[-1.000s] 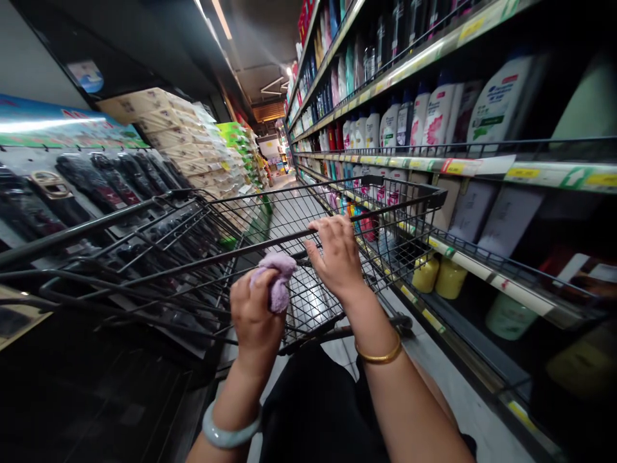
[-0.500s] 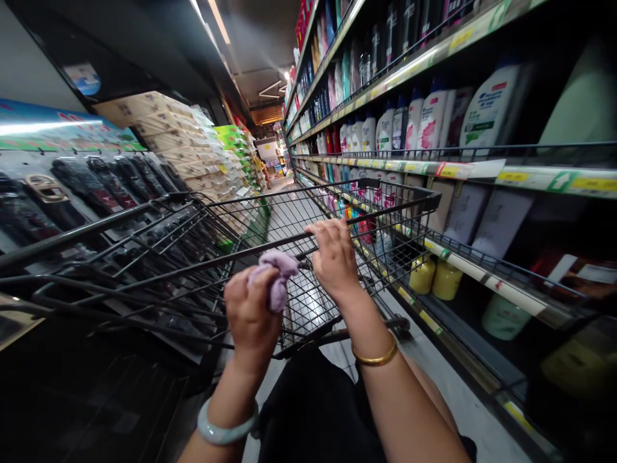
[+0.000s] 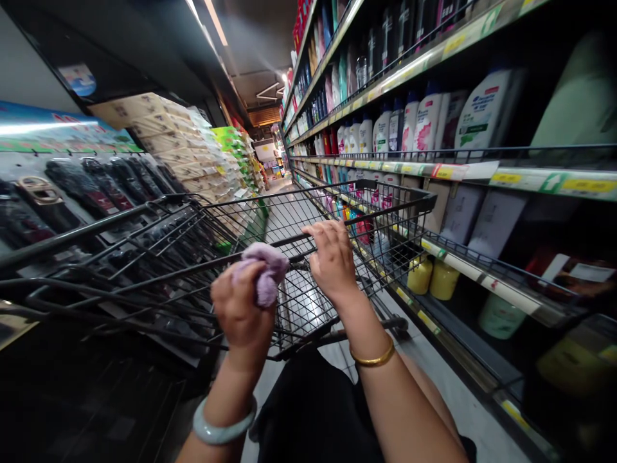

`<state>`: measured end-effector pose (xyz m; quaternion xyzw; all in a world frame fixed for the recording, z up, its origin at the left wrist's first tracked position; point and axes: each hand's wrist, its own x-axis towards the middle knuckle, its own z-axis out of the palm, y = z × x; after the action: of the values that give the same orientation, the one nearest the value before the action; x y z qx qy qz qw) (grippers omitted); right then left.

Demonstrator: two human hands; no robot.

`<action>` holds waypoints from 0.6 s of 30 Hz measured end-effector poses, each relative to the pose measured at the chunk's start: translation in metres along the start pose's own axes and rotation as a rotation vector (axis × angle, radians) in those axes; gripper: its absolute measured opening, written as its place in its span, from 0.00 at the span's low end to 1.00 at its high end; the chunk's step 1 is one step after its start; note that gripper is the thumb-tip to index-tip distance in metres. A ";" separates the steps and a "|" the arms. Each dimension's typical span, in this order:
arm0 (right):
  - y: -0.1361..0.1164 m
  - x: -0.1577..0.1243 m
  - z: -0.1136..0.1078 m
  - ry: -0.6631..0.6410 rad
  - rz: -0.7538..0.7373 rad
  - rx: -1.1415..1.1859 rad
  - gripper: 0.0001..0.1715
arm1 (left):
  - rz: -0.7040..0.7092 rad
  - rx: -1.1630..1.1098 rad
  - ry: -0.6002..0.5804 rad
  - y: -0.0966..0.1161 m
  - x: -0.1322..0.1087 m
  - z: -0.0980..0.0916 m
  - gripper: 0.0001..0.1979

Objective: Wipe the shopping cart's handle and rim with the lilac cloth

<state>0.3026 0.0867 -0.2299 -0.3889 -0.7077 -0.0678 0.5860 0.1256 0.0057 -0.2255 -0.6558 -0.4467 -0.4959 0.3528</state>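
A dark wire shopping cart [image 3: 313, 308] fills the middle of the head view, its basket tilted across the aisle. My left hand [image 3: 243, 302] is closed around a crumpled purple cloth [image 3: 270, 267], which lies against the cart's near rim. Further right, my right hand [image 3: 332, 260] has its fingers bent over that same rim and grips it. A pale bangle is on my left wrist, a gold one on my right. The left palm and part of the cloth are hidden by my fingers.
Shelves [image 3: 463, 170] of shampoo bottles [image 3: 484, 112] run along the right side. Packaged belts [image 3: 101, 183] hang at the left, with stacked cartons [image 3: 168, 138] behind them. The tiled aisle floor [image 3: 289, 209] stretches ahead beyond the cart.
My left hand and the purple cloth have slid left along the cart rim. My right hand keeps its hold in nearly the same place. The view has shifted slightly.
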 end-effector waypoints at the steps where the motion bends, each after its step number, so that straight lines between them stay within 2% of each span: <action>1: 0.000 0.000 0.000 0.002 0.003 -0.002 0.32 | 0.007 -0.019 -0.058 0.005 -0.009 0.006 0.15; 3: 0.000 0.000 0.000 0.004 0.009 -0.004 0.31 | 0.029 -0.085 -0.205 0.013 -0.029 0.017 0.14; 5: 0.001 0.000 -0.001 0.004 0.006 -0.004 0.31 | 0.047 -0.124 -0.297 0.016 -0.044 0.021 0.16; 6: 0.001 -0.001 -0.001 0.004 0.001 -0.005 0.32 | 0.045 -0.129 -0.306 0.016 -0.046 0.020 0.17; 8: 0.001 -0.001 0.000 0.007 -0.005 -0.005 0.32 | 0.017 -0.116 -0.237 0.012 -0.038 0.014 0.17; 11: 0.001 -0.001 0.000 0.005 0.007 -0.006 0.32 | -0.030 -0.081 -0.072 0.006 -0.011 0.005 0.17; 13: 0.001 -0.001 0.000 0.002 0.014 -0.005 0.32 | -0.023 -0.054 -0.030 0.007 0.001 0.007 0.17; 15: 0.001 -0.002 0.001 -0.001 0.012 -0.005 0.32 | 0.020 -0.037 -0.088 0.013 -0.002 0.016 0.15; 18: 0.002 -0.002 0.001 -0.003 0.006 -0.016 0.32 | 0.088 -0.054 -0.230 0.025 -0.030 0.033 0.15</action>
<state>0.3034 0.0874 -0.2329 -0.3958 -0.7067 -0.0713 0.5821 0.1566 0.0198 -0.2631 -0.7366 -0.4416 -0.4132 0.3026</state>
